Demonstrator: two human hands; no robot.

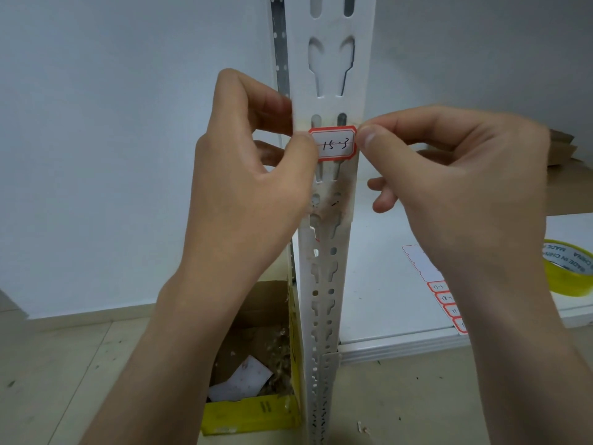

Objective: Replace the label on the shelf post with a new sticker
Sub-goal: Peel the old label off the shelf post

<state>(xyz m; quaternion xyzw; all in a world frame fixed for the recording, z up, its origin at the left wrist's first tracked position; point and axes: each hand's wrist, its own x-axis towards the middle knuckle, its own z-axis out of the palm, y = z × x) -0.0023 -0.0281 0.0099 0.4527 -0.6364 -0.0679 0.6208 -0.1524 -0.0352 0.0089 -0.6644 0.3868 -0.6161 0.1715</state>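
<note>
A white slotted shelf post (330, 75) stands upright in the middle of the view. Across its front lies a white sticker with a red border (335, 144), handwritten "15-3". My left hand (253, 187) pinches the sticker's left edge with thumb and forefinger. My right hand (455, 175) pinches its right edge the same way. Below the sticker the post shows brownish glue residue (332, 202).
A sticker sheet (431, 284) with several red-bordered labels lies on the white shelf board (378, 303) at the right. A yellow tape roll (569, 268) sits at the far right. An open cardboard box (256, 364) with scraps stands on the floor left of the post.
</note>
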